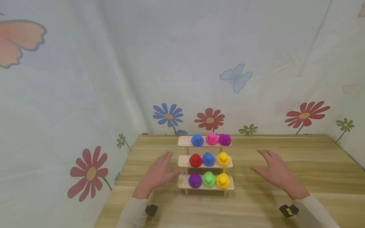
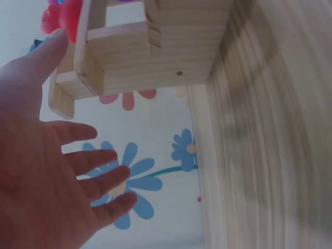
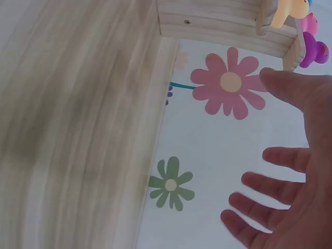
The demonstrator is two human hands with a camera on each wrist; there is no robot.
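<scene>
A three-step wooden stand [image 1: 184, 161] carries small toy ducks in three rows. On top sit a blue duck [image 1: 197, 140], a pink duck [image 1: 212, 138] and a purple duck [image 1: 225, 139]. The middle step holds a red duck [image 1: 195, 160], a blue duck [image 1: 208, 159] and a yellow duck [image 1: 223, 159]. Below are a purple duck [image 1: 195, 180], a green duck [image 1: 209, 179] and a yellow duck [image 1: 222, 180]. My left hand [image 1: 160, 172], fingers spread and holding nothing, is close beside the stand's left side. Farther off to the right, my right hand [image 1: 278, 172] has its fingers extended, also holding nothing.
The stand is on a wood-grain table [image 1: 253, 209]. Behind and to the left hangs a pale curtain [image 1: 182, 63] printed with flowers and butterflies, meeting the table's back edge. A dark band [image 1: 289, 210] is worn on the right wrist, another [image 1: 151, 209] on the left.
</scene>
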